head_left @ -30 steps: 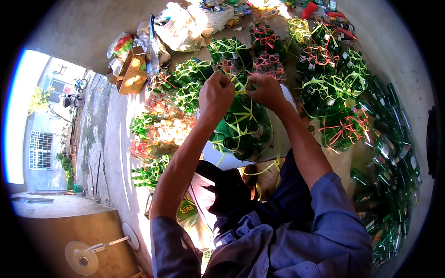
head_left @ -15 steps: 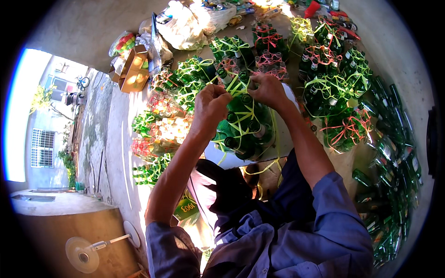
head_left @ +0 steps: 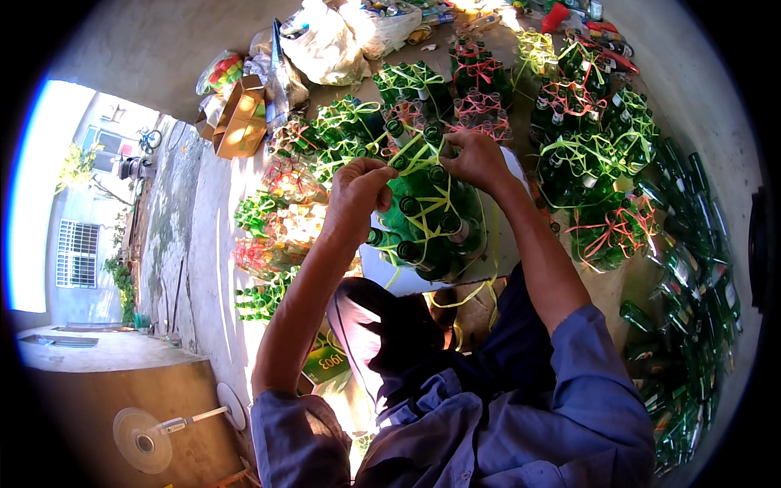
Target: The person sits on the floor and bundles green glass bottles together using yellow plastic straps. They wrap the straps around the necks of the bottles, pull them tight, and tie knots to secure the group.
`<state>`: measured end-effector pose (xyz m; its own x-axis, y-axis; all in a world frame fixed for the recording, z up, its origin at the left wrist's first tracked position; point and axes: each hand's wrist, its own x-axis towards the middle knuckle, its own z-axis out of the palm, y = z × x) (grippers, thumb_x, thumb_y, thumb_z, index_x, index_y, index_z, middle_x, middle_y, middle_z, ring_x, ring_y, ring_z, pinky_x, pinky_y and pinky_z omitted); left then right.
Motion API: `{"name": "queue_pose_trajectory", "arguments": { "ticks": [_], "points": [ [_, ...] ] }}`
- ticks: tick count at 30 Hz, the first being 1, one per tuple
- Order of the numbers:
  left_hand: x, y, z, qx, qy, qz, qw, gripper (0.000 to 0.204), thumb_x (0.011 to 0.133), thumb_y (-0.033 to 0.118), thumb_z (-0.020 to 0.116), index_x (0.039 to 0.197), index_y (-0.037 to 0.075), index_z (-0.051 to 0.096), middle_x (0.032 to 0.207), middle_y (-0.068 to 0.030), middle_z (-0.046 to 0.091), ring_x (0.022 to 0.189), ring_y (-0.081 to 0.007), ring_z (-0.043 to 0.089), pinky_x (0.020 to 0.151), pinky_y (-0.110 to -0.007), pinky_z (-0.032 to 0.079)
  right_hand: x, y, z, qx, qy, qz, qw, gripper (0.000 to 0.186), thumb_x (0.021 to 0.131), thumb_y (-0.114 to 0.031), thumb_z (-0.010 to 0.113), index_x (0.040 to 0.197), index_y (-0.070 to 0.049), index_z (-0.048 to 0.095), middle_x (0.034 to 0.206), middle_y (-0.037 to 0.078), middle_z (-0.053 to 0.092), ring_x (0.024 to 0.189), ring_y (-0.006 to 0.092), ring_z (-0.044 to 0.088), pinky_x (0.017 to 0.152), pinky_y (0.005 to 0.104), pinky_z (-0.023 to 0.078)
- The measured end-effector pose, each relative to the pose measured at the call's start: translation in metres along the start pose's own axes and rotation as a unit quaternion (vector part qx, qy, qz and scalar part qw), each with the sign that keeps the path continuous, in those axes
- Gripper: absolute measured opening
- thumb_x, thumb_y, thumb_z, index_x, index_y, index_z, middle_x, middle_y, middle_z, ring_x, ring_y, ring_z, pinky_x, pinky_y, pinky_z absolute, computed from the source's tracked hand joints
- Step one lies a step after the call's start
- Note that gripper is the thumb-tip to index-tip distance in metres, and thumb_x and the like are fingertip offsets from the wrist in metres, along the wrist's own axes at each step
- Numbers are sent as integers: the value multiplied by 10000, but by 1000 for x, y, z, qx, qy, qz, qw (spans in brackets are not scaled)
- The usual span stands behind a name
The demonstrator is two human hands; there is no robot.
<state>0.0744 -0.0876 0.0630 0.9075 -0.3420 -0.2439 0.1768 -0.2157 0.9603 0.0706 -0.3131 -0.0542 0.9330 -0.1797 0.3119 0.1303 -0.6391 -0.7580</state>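
Between my knees, a bundle of green glass bottles stands upright on a white board. Yellow-green plastic strap loops around and crosses between the bottle necks, and a loose length hangs down the bundle's right side. My left hand is at the bundle's upper left, fingers closed in a pinch on the strap beside a bottle neck. At the far right edge of the bundle, my right hand pinches the strap close to another neck. The fingertips of both hands are partly hidden.
Tied bottle bundles with red and yellow-green straps stand to the right and behind; more bundles stand left. Loose green bottles are piled along the right wall. An open cardboard box, plastic bags and a fan lie farther out.
My left hand has moved left and slightly down, away from my right hand. The right hand stays nearly in place at the far edge of the bundle.
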Motion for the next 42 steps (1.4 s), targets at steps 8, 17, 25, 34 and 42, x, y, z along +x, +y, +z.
{"name": "queue_pose_trajectory", "arguments": {
  "ticks": [8,17,25,34,42],
  "points": [
    [-2,13,9,-39,23,-50,998,258,920,88,546,1102,-87,600,963,-122,634,785,-192,634,640,-300,502,0,-5,-3,7,-21,29,999,274,741,-351,786,872,-112,759,838,100,709,793,292,707,732,409,552],
    [-8,11,11,-84,20,-42,995,333,908,64,552,1186,-119,570,1047,-139,620,846,-225,664,646,-309,528,-1,-8,-7,15,-23,14,1000,278,738,-330,778,877,-91,757,768,101,717,740,291,709,696,406,554],
    [-3,14,1,-84,-6,-68,994,324,940,61,532,1208,-113,584,1036,-145,649,874,-227,651,721,-328,524,8,23,-11,159,-115,51,979,438,783,-173,726,1188,-8,709,1061,144,746,983,189,696,873,330,536],
    [4,16,-2,-53,-18,-70,996,335,924,75,518,1176,-137,580,1000,-160,638,864,-241,672,682,-326,539,20,34,-20,266,-79,101,955,237,860,-148,733,990,49,753,885,73,757,827,110,679,783,284,532],
    [7,10,-4,59,-58,6,997,369,935,79,559,1211,-167,553,1076,-198,635,936,-256,693,679,-321,541,25,29,-10,123,5,67,990,185,834,-200,729,842,-16,753,773,133,729,709,238,711,678,365,532]
  ]
}}
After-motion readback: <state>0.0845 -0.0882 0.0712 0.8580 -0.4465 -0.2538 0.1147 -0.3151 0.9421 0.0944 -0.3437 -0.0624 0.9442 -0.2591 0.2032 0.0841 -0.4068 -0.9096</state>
